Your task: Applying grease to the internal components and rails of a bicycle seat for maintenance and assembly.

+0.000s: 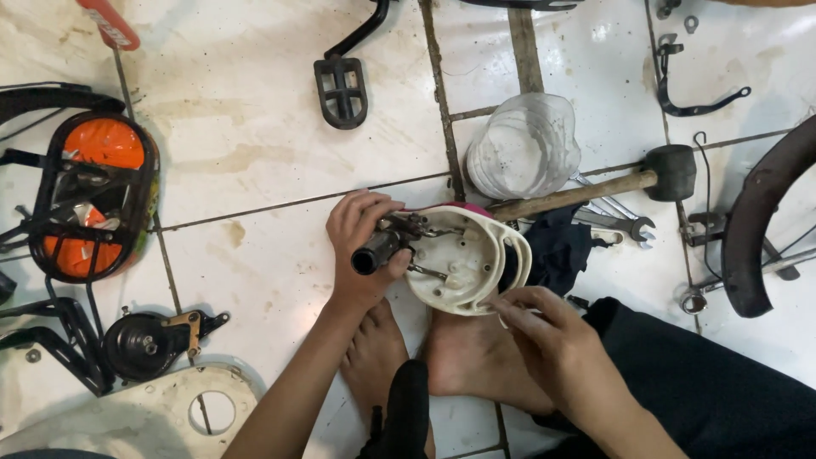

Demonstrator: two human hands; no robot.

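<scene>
My left hand (361, 242) grips a short black tube (376, 252) that sticks out from the metal fittings on a cream plastic bicycle saddle (463, 259) turned underside up. My right hand (531, 319) rests its fingertips on the saddle's near rim, by a thin metal rod. The saddle sits just above my two bare feet (450, 357) on the white tiled floor (255, 127).
A rubber mallet (671, 170) with wooden handle, spanners (625, 221), a dark cloth (557, 246) and a clear plastic bag (527, 144) lie beyond the saddle. A pedal crank (342, 85) is at top, an orange-lined basket (93, 195) at left, a tyre (761, 221) at right.
</scene>
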